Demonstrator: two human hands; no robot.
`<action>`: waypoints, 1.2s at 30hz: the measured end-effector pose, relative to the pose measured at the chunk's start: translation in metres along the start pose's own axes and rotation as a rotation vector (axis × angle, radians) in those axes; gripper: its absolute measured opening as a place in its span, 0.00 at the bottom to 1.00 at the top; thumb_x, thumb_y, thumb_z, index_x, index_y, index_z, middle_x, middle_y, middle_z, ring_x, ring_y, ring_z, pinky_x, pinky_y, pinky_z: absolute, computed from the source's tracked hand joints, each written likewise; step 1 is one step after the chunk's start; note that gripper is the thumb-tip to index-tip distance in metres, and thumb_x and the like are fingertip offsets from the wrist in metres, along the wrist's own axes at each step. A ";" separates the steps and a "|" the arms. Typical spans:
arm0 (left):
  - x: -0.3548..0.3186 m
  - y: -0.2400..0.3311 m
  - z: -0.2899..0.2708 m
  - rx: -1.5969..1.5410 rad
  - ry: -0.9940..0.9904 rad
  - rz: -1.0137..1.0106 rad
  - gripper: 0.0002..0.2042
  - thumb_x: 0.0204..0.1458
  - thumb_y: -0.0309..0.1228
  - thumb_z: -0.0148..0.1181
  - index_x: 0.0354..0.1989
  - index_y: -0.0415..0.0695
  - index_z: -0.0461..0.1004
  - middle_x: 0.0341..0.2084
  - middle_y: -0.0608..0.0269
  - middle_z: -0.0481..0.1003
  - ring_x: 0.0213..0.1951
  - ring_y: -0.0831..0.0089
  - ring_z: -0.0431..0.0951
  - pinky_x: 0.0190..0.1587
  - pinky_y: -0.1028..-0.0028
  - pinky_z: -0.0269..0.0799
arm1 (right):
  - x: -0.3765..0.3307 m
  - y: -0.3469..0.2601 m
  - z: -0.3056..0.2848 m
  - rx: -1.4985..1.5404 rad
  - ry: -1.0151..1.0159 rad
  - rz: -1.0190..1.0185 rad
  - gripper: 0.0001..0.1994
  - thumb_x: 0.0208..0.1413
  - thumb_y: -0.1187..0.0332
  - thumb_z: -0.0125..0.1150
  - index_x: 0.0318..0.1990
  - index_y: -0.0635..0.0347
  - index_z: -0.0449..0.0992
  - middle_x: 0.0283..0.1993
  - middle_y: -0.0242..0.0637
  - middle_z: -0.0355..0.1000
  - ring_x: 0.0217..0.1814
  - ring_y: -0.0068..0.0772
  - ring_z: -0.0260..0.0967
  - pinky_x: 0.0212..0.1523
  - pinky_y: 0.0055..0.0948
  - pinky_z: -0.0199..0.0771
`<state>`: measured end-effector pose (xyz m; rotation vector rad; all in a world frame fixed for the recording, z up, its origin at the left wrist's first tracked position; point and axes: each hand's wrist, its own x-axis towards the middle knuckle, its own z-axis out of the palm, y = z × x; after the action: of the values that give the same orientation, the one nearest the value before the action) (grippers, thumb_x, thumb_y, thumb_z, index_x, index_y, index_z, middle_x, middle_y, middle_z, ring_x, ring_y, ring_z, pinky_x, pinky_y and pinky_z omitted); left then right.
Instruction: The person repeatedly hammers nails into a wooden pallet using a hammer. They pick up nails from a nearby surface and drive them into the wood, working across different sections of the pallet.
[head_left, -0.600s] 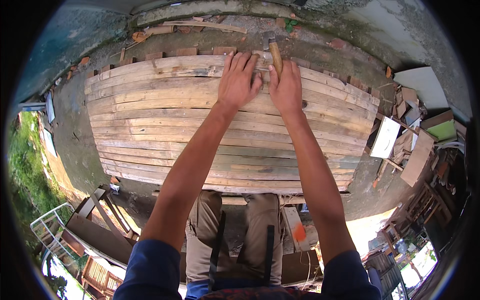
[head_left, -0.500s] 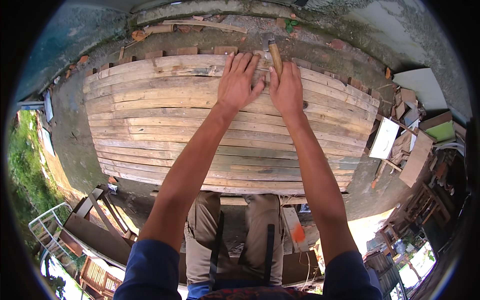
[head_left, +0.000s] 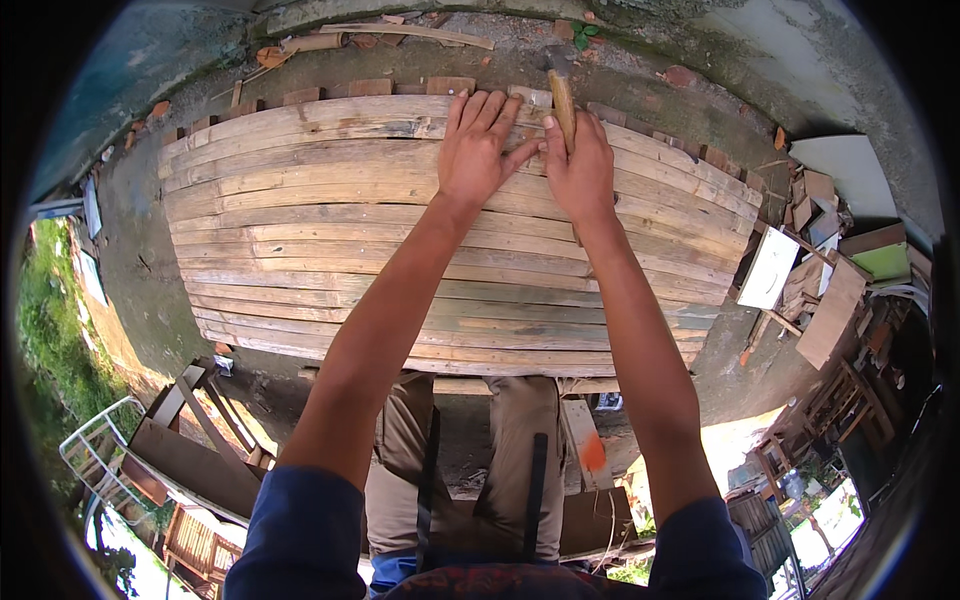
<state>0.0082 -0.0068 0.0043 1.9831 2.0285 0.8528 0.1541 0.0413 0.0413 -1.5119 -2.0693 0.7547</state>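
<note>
A broad panel of split bamboo slats (head_left: 330,190) lies in front of me, its slats running left to right. Flat on its far slats rests my left hand (head_left: 476,150), fingers stretched toward the far edge and thumb pointing at my right hand. My right hand (head_left: 581,168) is closed around the wooden handle of a hammer (head_left: 563,105). The dark, slightly blurred hammer head points away from me, past the panel's far edge. My left thumb tip is close to my right hand; whether they touch I cannot tell.
Ends of wooden crosspieces (head_left: 372,87) stick out beyond the far edge. Boards and scrap wood (head_left: 830,305) are piled at the right. A thin bamboo strip (head_left: 420,34) lies along the far wall. A white metal frame (head_left: 100,450) stands at the lower left.
The hammer has shifted slightly farther off and to the right, its head now blurred. My left hand stays flat on the slats, and its thumb now stretches out toward my right hand.
</note>
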 end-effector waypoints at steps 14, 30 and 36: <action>0.013 -0.001 -0.003 0.048 -0.044 0.014 0.24 0.57 0.40 0.61 0.59 0.39 0.74 0.53 0.52 0.75 0.59 0.55 0.70 0.70 0.52 0.55 | 0.005 -0.034 -0.049 0.094 -0.228 0.337 0.17 0.68 0.57 0.57 0.43 0.65 0.72 0.24 0.48 0.72 0.25 0.47 0.73 0.30 0.40 0.71; 0.107 -0.065 -0.003 0.175 -0.515 -0.423 0.16 0.64 0.40 0.48 0.46 0.43 0.79 0.51 0.53 0.77 0.59 0.55 0.72 0.61 0.50 0.62 | 0.031 0.007 0.021 0.057 0.064 0.025 0.15 0.63 0.65 0.62 0.48 0.67 0.68 0.41 0.56 0.72 0.45 0.62 0.70 0.47 0.53 0.70; 0.088 -0.051 -0.011 0.200 -0.386 -0.460 0.18 0.63 0.41 0.50 0.52 0.41 0.75 0.56 0.51 0.74 0.61 0.55 0.71 0.63 0.53 0.60 | 0.030 0.007 0.023 0.023 0.080 0.013 0.14 0.65 0.65 0.61 0.49 0.66 0.71 0.39 0.57 0.72 0.41 0.62 0.72 0.43 0.49 0.71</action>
<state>-0.0492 0.0773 0.0098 1.5062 2.2477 0.1621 0.1354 0.0684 0.0214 -1.5198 -1.9879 0.7093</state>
